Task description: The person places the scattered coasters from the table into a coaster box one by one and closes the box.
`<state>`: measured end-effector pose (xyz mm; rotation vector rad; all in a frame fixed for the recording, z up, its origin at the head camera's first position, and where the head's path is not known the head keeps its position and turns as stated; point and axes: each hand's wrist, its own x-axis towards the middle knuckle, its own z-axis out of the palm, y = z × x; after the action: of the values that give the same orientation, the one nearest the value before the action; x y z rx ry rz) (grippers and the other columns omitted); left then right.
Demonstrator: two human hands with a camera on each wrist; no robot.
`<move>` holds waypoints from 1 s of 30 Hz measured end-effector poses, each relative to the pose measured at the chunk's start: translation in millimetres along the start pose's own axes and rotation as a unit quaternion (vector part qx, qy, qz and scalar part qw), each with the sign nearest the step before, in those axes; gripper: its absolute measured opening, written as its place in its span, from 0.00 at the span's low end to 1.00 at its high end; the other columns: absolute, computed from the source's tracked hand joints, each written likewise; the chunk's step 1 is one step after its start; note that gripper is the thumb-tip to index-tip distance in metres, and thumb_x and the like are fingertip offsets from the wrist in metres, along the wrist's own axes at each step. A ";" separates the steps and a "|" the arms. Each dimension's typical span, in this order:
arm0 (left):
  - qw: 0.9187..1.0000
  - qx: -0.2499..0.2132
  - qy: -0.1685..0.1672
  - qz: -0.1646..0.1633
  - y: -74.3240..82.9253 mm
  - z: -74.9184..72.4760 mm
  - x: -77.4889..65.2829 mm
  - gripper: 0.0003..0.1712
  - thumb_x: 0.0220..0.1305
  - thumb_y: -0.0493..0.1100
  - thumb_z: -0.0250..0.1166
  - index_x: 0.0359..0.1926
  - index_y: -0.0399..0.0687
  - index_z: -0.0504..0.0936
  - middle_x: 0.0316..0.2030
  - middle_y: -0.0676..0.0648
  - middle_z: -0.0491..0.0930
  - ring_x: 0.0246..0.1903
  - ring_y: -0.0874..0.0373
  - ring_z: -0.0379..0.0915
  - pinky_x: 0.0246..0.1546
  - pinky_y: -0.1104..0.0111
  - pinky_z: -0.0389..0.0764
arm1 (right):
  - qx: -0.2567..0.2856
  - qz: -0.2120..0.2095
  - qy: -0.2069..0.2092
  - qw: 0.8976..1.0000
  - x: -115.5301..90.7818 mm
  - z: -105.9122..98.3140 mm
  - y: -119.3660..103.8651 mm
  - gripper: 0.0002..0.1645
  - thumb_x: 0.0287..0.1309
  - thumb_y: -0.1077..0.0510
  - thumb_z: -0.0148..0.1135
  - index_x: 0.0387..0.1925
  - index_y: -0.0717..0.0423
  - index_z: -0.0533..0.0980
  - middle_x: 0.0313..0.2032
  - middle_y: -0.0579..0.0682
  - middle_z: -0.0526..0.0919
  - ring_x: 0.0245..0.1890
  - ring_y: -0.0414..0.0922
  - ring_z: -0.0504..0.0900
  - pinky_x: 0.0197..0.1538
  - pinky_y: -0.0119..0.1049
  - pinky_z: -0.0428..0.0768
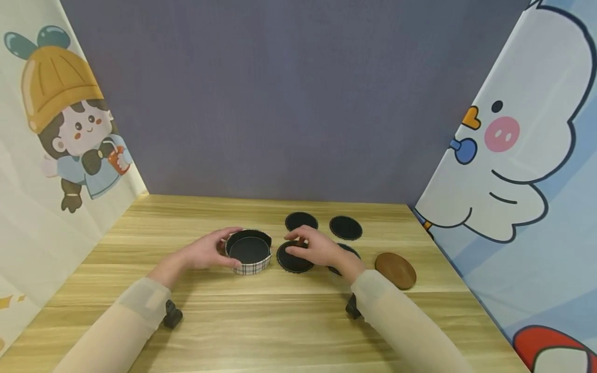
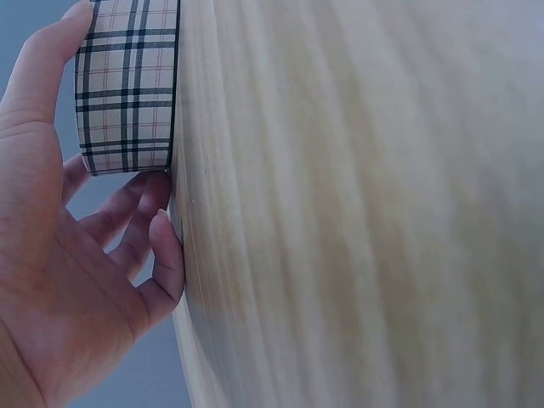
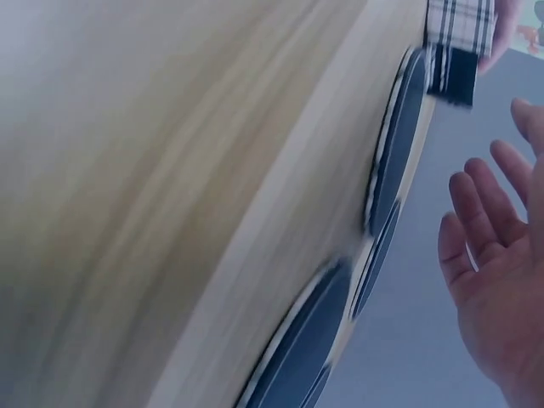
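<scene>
A round coaster holder (image 1: pixel 252 268), plaid outside and black inside, stands on the wooden table, with a notch in its right side. My left hand (image 1: pixel 207 249) grips its left side, thumb along the near wall and fingers round the far side. In the left wrist view that thumb lies on the plaid wall (image 2: pixel 127 93). To the right, my right hand (image 1: pixel 317 246) hovers over a round black coaster (image 1: pixel 291 261). Its fingers are spread and loosely bent, with nothing between them in the right wrist view.
Two more black coasters lie farther back, one behind the right hand (image 1: pixel 300 220) and one to its right (image 1: pixel 345 228). Another black coaster (image 1: pixel 351 250) is partly hidden under the right wrist. A brown disc (image 1: pixel 395 270) lies right of the right forearm. A grey panel (image 1: pixel 280 103) stands behind the table.
</scene>
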<state>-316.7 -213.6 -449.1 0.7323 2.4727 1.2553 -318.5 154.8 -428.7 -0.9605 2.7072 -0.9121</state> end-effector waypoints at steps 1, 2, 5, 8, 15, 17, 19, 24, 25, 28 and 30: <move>1.000 0.001 -0.001 0.000 0.1 0.0 0.0 0.62 0.62 0.47 0.85 0.86 0.39 0.56 0.70 0.26 0.74 0.60 0.40 0.83 0.61 0.53 0.81 | 0.000 0.004 -0.001 1.000 -4.5 -3.0 3.2 0.26 0.80 0.45 0.66 0.69 0.52 0.80 0.65 0.52 0.82 0.54 0.44 0.81 0.56 0.44 0.83; 1.000 0.001 -0.001 0.000 0.2 0.0 0.0 0.62 0.62 0.47 0.85 0.86 0.39 0.56 0.70 0.26 0.74 0.61 0.40 0.83 0.61 0.53 0.81 | -0.001 0.008 0.000 1.000 -8.7 -6.0 6.4 0.26 0.79 0.45 0.66 0.69 0.53 0.81 0.65 0.53 0.82 0.54 0.45 0.81 0.56 0.43 0.83; 1.000 -0.001 -0.001 0.000 0.0 0.0 0.3 0.62 0.62 0.46 0.84 0.86 0.38 0.56 0.70 0.26 0.74 0.61 0.39 0.83 0.61 0.54 0.81 | -0.007 0.016 0.005 1.000 -22.4 -14.2 17.4 0.26 0.79 0.45 0.67 0.69 0.52 0.81 0.65 0.52 0.83 0.53 0.44 0.82 0.53 0.41 0.83; 1.000 -0.004 -0.001 -0.001 0.1 0.0 0.4 0.62 0.62 0.46 0.84 0.86 0.38 0.56 0.70 0.26 0.74 0.61 0.39 0.83 0.61 0.53 0.82 | -0.017 0.021 0.014 1.000 -37.3 -22.4 28.9 0.26 0.78 0.45 0.68 0.68 0.51 0.81 0.64 0.51 0.84 0.51 0.43 0.83 0.52 0.39 0.83; 1.000 -0.001 0.000 0.000 0.5 0.1 -0.2 0.62 0.62 0.47 0.84 0.86 0.37 0.56 0.70 0.26 0.74 0.62 0.38 0.83 0.63 0.50 0.81 | -0.015 0.050 0.016 0.999 -70.9 -41.2 54.5 0.27 0.77 0.46 0.69 0.69 0.53 0.81 0.61 0.57 0.80 0.52 0.48 0.82 0.52 0.42 0.82; 1.000 -0.003 -0.001 0.001 0.2 0.0 0.0 0.63 0.62 0.46 0.84 0.86 0.37 0.55 0.70 0.26 0.74 0.62 0.38 0.83 0.63 0.50 0.81 | -0.022 0.055 0.013 0.998 -79.3 -45.4 62.9 0.27 0.77 0.46 0.70 0.69 0.53 0.81 0.61 0.57 0.79 0.55 0.51 0.82 0.55 0.46 0.82; 1.000 -0.006 -0.002 0.001 0.1 -0.2 0.3 0.63 0.62 0.46 0.84 0.86 0.37 0.55 0.70 0.26 0.74 0.62 0.38 0.83 0.62 0.51 0.81 | -0.035 0.061 0.010 0.997 -87.0 -48.7 70.3 0.28 0.76 0.45 0.69 0.70 0.51 0.81 0.63 0.57 0.78 0.59 0.55 0.80 0.58 0.51 0.81; 1.000 -0.004 -0.002 0.002 0.4 -0.5 0.6 0.63 0.62 0.47 0.85 0.86 0.37 0.55 0.70 0.26 0.74 0.62 0.38 0.83 0.62 0.52 0.81 | -0.070 0.076 0.000 0.995 -99.6 -52.2 82.6 0.30 0.76 0.42 0.69 0.73 0.45 0.79 0.72 0.61 0.73 0.71 0.65 0.72 0.68 0.65 0.76; 1.000 -0.004 -0.001 0.002 0.4 -0.5 0.5 0.63 0.62 0.47 0.85 0.86 0.37 0.55 0.70 0.26 0.74 0.62 0.38 0.83 0.63 0.51 0.81 | -0.071 0.080 -0.004 0.994 -100.9 -52.7 84.0 0.30 0.76 0.43 0.69 0.74 0.44 0.79 0.75 0.62 0.72 0.74 0.67 0.69 0.71 0.67 0.73; 1.000 -0.007 -0.003 0.002 -0.2 -0.3 0.6 0.63 0.62 0.47 0.84 0.86 0.37 0.55 0.70 0.26 0.74 0.63 0.37 0.82 0.63 0.50 0.81 | -0.079 0.081 -0.019 0.993 -104.1 -53.9 86.5 0.31 0.77 0.45 0.69 0.75 0.43 0.78 0.79 0.65 0.68 0.79 0.72 0.62 0.74 0.73 0.67; 1.000 -0.007 -0.004 0.003 -0.9 0.1 0.8 0.63 0.63 0.47 0.84 0.87 0.38 0.55 0.70 0.26 0.74 0.62 0.37 0.82 0.63 0.50 0.81 | -0.086 0.077 -0.026 0.993 -105.8 -54.5 87.2 0.30 0.77 0.46 0.69 0.75 0.44 0.78 0.80 0.67 0.66 0.79 0.74 0.61 0.74 0.74 0.66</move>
<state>-317.6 -213.5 -449.9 0.7394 2.4545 1.2680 -298.1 300.2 -443.6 -0.7759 2.8043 -0.6271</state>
